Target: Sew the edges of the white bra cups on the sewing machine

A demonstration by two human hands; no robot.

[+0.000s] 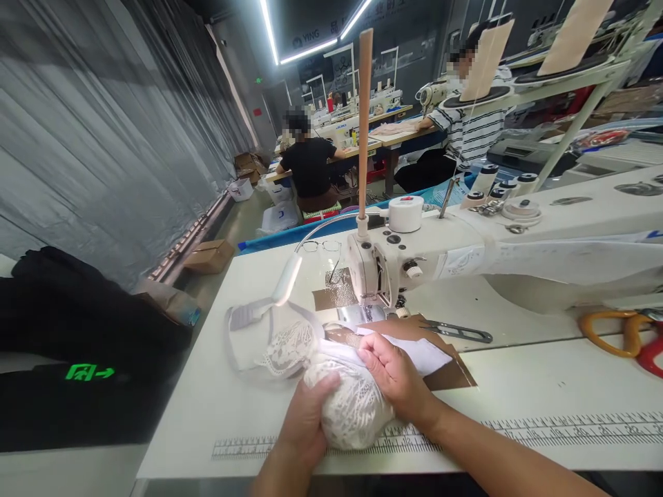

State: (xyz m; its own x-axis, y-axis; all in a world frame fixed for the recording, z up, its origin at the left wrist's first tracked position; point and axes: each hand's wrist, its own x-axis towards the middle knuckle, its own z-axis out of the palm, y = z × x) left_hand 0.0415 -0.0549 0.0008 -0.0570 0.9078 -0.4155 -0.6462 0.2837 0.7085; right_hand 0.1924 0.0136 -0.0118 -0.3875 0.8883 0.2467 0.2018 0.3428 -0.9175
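A white lace bra (357, 407) lies at the front of the sewing machine (370, 266), one cup toward me and the other cup and strap spread to the left. My left hand (311, 414) holds the near cup from its left side, thumb on top of the lace. With finger and thumb pressed together, my right hand (388, 369) pinches the upper edge of that cup, just below the needle area. A white cloth piece (427, 353) sticks out to the right of my right hand, over a brown patch (456, 373).
Black thread snips (458, 331) and orange-handled scissors (614, 333) lie to the right. A lit lamp (287, 279) hangs over the left. Glasses (321, 246) rest behind. A printed ruler (518, 428) runs along the front edge. Two people sit at machines beyond.
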